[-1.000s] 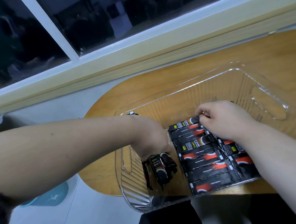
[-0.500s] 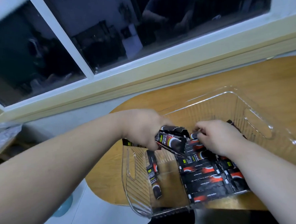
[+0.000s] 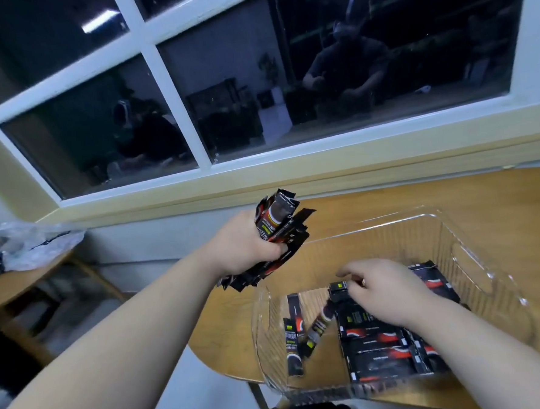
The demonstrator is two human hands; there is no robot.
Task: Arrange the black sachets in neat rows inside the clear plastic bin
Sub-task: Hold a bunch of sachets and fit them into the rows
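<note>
Head view: your left hand is raised over the rounded wooden table, just outside the far-left corner of the clear ribbed plastic bin. Its fingers are wrapped tight round a thick bundle of black sachets with red and green print. The ends of the bundle fan out above and below your fist.

Your right hand is down inside the bin, palm down and fingers curled. Thumb and fingertips pinch the far sachet at the head of the laid rows.

Laid rows of flat black sachets cover the right part of the bin floor. They lie crosswise with edges touching. A second column further right is partly hidden under your wrist and forearm.

In the left part of the bin floor, two loose sachets lie lengthwise, overlapping. A third, tilted sachet lies slantwise, its upper end close to the laid rows.

Off to the left, crumpled clear plastic wrap sits on a second table. A dark window with a white frame fills the wall behind.
</note>
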